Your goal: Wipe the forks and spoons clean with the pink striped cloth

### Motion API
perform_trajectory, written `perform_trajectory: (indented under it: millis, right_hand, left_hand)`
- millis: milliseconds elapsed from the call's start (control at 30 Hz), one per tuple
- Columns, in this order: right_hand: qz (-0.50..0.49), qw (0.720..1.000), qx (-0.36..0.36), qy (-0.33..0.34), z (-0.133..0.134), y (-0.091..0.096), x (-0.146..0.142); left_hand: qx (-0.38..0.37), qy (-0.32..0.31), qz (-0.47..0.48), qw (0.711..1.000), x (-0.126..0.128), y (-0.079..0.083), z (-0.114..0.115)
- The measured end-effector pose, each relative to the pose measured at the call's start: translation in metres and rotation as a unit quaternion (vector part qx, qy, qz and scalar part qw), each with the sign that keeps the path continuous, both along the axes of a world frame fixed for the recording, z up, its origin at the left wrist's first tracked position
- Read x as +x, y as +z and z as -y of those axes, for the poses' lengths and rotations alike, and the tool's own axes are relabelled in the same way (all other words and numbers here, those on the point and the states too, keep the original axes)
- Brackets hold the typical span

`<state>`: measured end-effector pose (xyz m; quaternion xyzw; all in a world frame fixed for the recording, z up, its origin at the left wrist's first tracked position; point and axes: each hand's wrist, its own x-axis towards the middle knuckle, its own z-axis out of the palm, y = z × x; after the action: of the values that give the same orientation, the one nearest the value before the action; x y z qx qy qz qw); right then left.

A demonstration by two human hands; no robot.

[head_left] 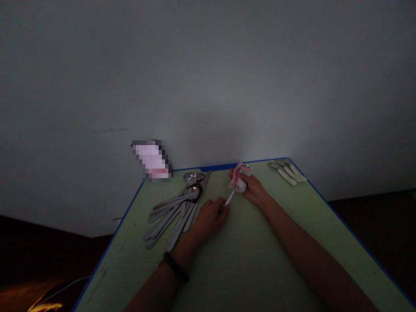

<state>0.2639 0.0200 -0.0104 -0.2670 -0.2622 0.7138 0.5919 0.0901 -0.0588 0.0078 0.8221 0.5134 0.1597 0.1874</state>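
Observation:
My left hand [212, 215], with a dark band on its wrist, is closed on the near end of a slim, shiny piece of cutlery [230, 197]. The far part of that piece runs into a pink and white cloth [239, 178], so its kind is hidden. My right hand [253, 187] grips the cloth, bunched around the cutlery. Left of my left hand lies a loose pile of metal cutlery [175, 210], with spoon heads and long flat handles overlapping. Several small utensils with white handles [289, 173] rest side by side at the back right.
The pale green table [253, 260] has a blue edge and stands against a grey wall [208, 78]. A phone-like device with a blurred screen [152, 159] leans at the back left corner. On the dark floor at lower left is a thin cable [66, 287].

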Motion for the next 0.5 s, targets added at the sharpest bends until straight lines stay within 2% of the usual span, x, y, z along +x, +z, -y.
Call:
perform_trajectory:
  millis: [167,500]
  right_hand:
    - [-0.019,1.0,0.004,-0.02,-0.0019,-0.001,-0.0013]
    - [0.008,1.0,0.011,0.014,-0.0018,-0.0018,-0.0004]
  left_hand:
    - [-0.001,-0.003,-0.001,1.0,0.0007,0.0019,0.0005]
    - [-0.006,0.001,-0.006,1.0,0.0007,-0.0003,0.0]
